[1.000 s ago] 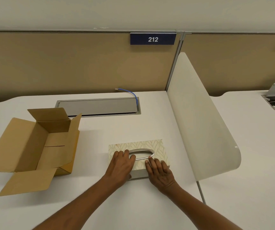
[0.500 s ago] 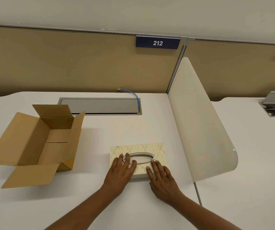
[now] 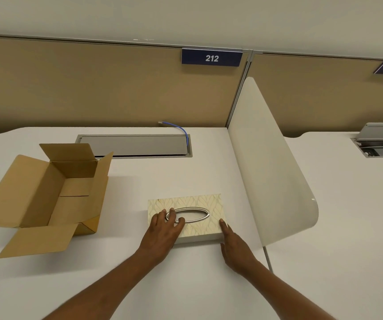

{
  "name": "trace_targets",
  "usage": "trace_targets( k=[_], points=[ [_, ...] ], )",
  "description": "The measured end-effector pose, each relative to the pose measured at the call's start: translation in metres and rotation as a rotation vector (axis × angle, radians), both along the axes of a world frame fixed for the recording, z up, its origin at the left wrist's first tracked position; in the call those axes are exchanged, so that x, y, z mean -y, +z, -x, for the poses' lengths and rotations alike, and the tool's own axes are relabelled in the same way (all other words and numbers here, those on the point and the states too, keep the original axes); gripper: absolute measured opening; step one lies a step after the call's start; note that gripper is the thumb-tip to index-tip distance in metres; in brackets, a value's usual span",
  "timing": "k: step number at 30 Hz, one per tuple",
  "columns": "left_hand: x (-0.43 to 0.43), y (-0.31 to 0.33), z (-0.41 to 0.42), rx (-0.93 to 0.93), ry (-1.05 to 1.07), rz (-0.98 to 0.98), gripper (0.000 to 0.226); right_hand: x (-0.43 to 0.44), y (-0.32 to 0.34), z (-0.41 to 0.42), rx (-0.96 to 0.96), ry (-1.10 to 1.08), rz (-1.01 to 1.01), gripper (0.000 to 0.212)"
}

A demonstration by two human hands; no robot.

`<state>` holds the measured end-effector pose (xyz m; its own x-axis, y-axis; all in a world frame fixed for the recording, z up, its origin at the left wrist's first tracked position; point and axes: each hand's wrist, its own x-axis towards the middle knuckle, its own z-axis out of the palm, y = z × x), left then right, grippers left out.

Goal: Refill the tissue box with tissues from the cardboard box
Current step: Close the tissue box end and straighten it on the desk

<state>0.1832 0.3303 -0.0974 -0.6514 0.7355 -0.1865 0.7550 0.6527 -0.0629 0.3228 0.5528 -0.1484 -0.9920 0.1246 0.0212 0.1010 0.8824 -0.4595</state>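
The tissue box (image 3: 209,204), cream with a leaf pattern and a silver oval ring around its opening, lies flat on the white desk. My left hand (image 3: 164,229) rests on its near left part, fingertips on the left end of the ring. My right hand (image 3: 234,245) lies flat against the box's near right corner, fingers straight. The brown cardboard box (image 3: 47,195) stands open to the left, flaps spread; I see only bare cardboard inside. No tissues show anywhere.
A curved white divider panel (image 3: 273,172) rises right beside the tissue box. Behind it lie a grey cable hatch (image 3: 135,145) with a blue cable (image 3: 181,130) and the tan partition with sign 212 (image 3: 211,57). A second desk lies to the right.
My right hand slid from the box's top, beside the ring, out to its near right corner. My left hand's fingers moved onto the ring's left end. The view shifted slightly.
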Motion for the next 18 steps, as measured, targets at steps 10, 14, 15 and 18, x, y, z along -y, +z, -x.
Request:
trace_targets(
  k=[10,14,15,18],
  points=[
    [0.001,0.009,0.001,0.069,0.079,-0.112,0.083,0.012,0.018,0.014,0.208,-0.628,0.821,0.081],
    [0.002,0.009,0.002,0.072,0.100,-0.125,0.082,0.001,0.021,0.026,0.329,-0.714,0.971,0.075],
    [0.002,0.009,0.002,0.073,0.102,-0.129,0.082,-0.003,0.020,0.029,0.355,-0.714,0.976,0.076],
    [0.001,0.010,0.004,0.080,0.101,-0.138,0.081,-0.005,0.023,0.037,0.408,-0.706,1.005,0.068]
  ],
)
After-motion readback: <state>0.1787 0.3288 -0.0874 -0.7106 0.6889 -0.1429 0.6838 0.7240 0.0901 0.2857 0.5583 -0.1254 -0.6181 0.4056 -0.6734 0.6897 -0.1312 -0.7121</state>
